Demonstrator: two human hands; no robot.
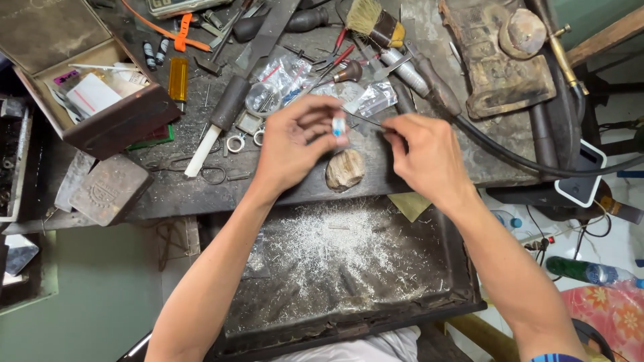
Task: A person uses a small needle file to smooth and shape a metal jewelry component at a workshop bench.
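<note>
Left hand pinches a small white-and-blue tube upright above the worn wooden bench peg; right hand (equally near) pinches a thin metal needle tool pointing leftward at it

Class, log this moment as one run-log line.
left hand: pinching small white-and-blue piece | right hand: holding thin tool to it | below: tray of metal filings

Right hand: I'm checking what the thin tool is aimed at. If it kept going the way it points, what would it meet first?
The right hand points its thin tool leftward; it would probably first meet the small white-and-blue piece pinched in the left hand. Depth is unclear.
</note>
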